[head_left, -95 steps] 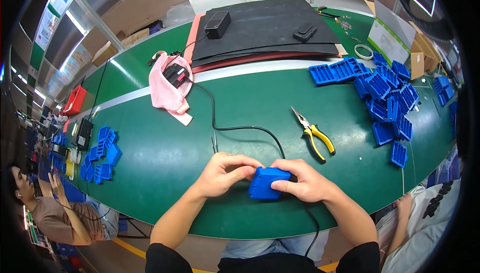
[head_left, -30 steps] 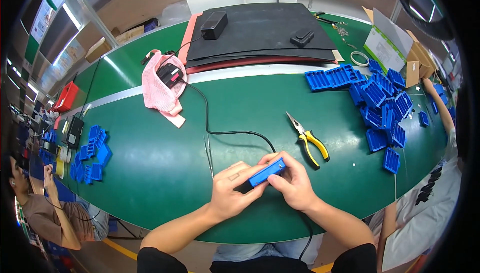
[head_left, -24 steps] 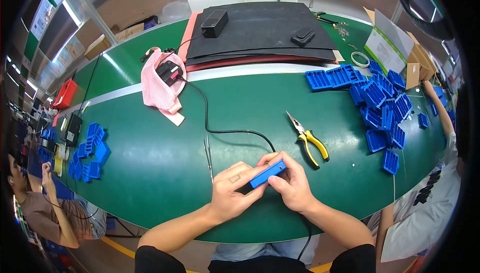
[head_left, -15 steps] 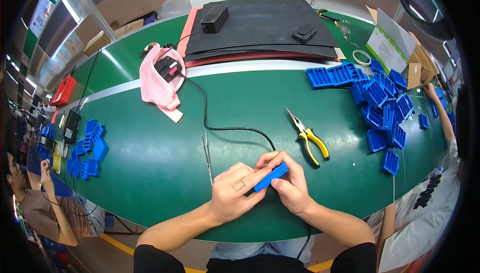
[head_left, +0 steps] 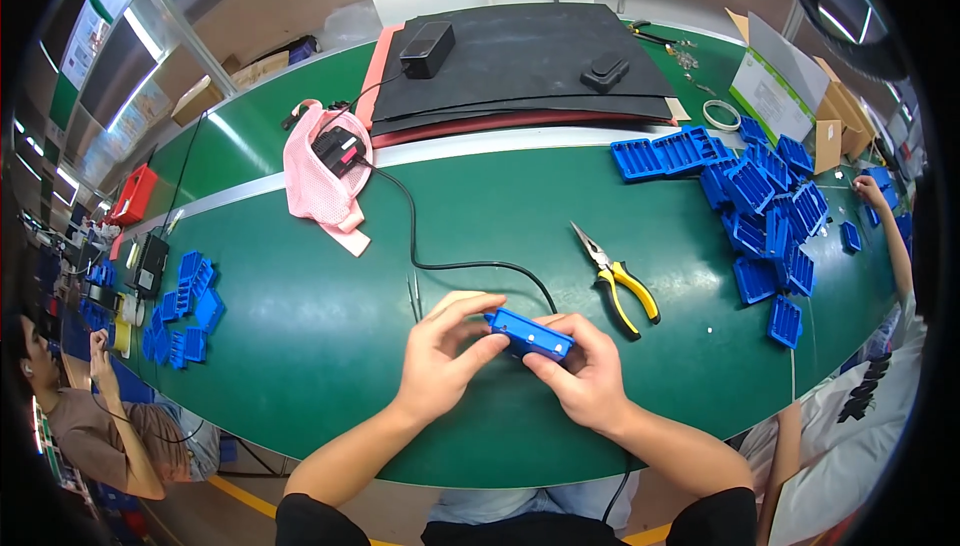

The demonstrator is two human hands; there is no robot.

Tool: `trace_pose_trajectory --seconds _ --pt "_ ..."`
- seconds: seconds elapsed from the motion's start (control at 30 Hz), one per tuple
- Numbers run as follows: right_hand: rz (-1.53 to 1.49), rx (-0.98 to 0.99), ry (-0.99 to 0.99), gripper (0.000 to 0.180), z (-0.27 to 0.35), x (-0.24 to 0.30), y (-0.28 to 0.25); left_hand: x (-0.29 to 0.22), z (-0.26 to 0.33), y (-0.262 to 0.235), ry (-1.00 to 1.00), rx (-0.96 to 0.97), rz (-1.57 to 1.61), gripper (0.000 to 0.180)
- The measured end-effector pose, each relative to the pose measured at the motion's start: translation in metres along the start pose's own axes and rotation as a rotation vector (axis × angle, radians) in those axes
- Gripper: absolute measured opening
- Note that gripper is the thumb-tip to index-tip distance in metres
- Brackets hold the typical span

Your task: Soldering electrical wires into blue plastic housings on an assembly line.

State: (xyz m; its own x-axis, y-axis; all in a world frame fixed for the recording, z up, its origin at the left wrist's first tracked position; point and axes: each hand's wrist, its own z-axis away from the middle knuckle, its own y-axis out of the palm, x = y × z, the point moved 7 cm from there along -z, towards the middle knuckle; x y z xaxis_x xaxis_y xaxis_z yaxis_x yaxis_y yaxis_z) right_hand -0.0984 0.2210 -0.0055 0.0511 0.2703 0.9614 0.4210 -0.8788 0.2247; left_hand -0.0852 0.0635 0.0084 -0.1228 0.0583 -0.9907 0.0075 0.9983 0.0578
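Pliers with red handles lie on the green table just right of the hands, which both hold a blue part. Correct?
Not quite. The head view shows the pliers have yellow handles, not red. The rest holds: they lie on the green table just right of the left hand and right hand, which both hold the blue part.

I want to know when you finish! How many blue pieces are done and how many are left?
Maybe done, though I can't tell: a small group of blue pieces lies at the left of the green table. In hand: the left hand and right hand hold one blue piece. Left: a big pile of blue pieces at the right, uncounted.
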Motion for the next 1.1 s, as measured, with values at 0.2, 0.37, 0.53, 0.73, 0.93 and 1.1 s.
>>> trace_pose_trajectory --seconds 0.2,0.37,0.53,0.73,0.93,1.1 --pt "0.269 -0.027 -0.187 0.018 -0.003 0.011 -0.005 0.010 0.003 0.017 -0.213 0.158 0.203 0.043" --pt "0.432 -0.018 -0.282 0.015 -0.005 0.023 -0.001 0.010 0.003 0.018 -0.206 0.184 0.280 0.047" --pt "0.472 -0.008 -0.247 0.019 -0.006 0.020 -0.001 0.013 0.002 0.017 -0.257 0.178 0.298 0.044" --pt "0.487 -0.001 -0.275 0.019 -0.007 0.021 0.001 0.020 0.004 0.013 -0.269 0.149 0.410 0.032" --pt "0.451 0.002 -0.298 0.015 -0.006 0.024 0.002 0.021 0.006 0.013 -0.262 0.112 0.434 0.031" --pt "0.498 0.002 -0.333 0.016 -0.006 0.026 0.004 0.023 0.008 0.015 -0.259 0.094 0.492 0.030"
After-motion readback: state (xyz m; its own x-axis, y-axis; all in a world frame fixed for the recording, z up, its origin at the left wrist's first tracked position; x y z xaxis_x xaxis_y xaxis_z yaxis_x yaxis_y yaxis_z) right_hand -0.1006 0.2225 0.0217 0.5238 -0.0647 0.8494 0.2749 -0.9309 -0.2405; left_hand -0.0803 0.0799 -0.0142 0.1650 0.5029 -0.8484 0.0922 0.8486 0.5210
